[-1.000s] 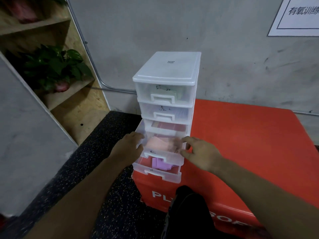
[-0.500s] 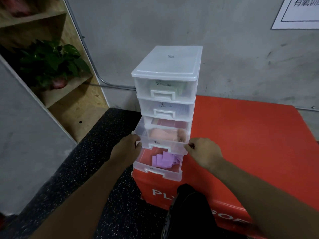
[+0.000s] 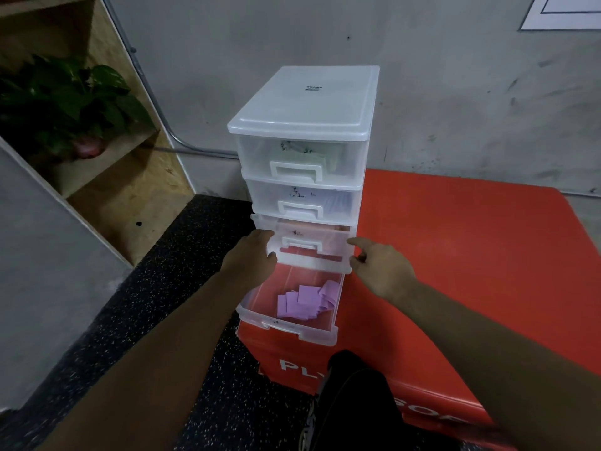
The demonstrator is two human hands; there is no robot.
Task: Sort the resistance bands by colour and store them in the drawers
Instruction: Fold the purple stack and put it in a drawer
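Closing the third drawer point(image 3: 304, 242) with both hands pressed against its front corners
Uneven pressure from the left hand point(image 3: 252, 260) or right hand point(image 3: 379, 271), neither grip clenched, could jam it askew above the open bottom drawer point(image 3: 286, 327)

- A gym or fitness room, by the look of it.
- Black speckled rubber flooring point(image 3: 169, 288) covers the ground.
- A red padded plyo box point(image 3: 455, 255) with white lettering stands against a bare grey concrete wall point(image 3: 455, 109).
- A clear plastic drawer unit point(image 3: 302, 102) sits on it.
- A plywood shelf point(image 3: 107, 190) holds a potted plant point(image 3: 65, 102).
- A printed notice point(image 3: 562, 11) hangs on the wall.
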